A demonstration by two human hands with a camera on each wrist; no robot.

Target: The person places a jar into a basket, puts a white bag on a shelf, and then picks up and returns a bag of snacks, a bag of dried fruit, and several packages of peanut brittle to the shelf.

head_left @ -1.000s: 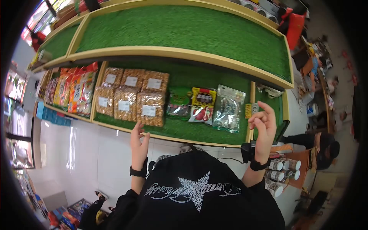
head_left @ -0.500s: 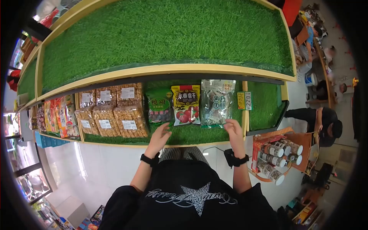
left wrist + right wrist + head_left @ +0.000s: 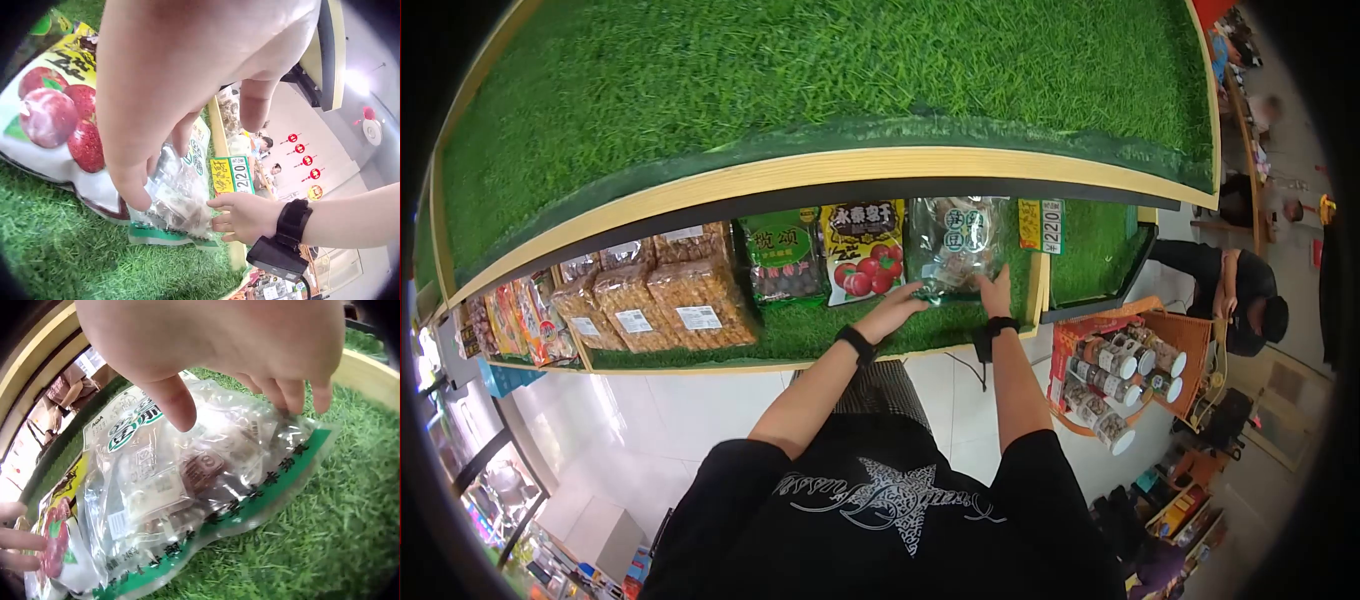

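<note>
A clear bag with a green lower edge (image 3: 956, 243) lies on the green turf of the lower shelf. My left hand (image 3: 892, 312) is at its lower left corner and my right hand (image 3: 997, 292) at its right side. In the left wrist view, the left hand (image 3: 187, 75) hangs over the bag (image 3: 178, 200), fingers spread and slightly bent. The right wrist view has the right hand (image 3: 225, 350) above the bag (image 3: 206, 469), fingertips at its far side, thumb over its front. Left of it lies a yellow and white bag with red fruit (image 3: 863, 255).
A green bag (image 3: 780, 258) and several brown snack packs (image 3: 685, 290) lie to the left. A price card (image 3: 1040, 225) stands right of the clear bag. The upper shelf's wooden edge (image 3: 850, 173) overhangs the back. A basket of jars (image 3: 1115, 375) stands at the right.
Both hands have moved forward to the clear bag, the left also going right. The head view has shifted closer to the shelf.
</note>
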